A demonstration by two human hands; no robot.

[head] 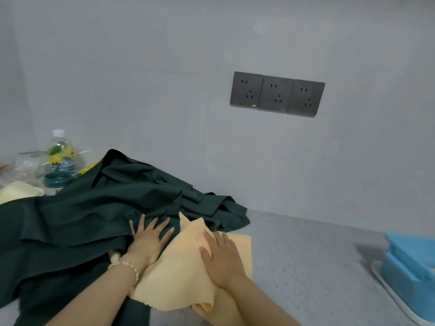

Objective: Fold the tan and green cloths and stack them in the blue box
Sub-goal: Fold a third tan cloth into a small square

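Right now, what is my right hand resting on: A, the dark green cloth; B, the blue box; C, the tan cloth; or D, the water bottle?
C: the right hand lies flat with straight fingers on the tan cloth, while the left hand rests on the green cloth and the blue box sits apart at the right.

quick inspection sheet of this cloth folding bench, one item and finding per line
surface: grey speckled counter, cloths cover its left part
job's things: green cloth heaped unfolded at left; tan cloth rumpled, touching it on the near side; blue box at the right edge, inside not visible
clutter: water bottle and pale cloth at far left
grippers: left hand flat on the green cloth; right hand flat on the tan cloth
cables: nothing seen
surroundings: grey wall with a three-socket panel, nothing plugged in
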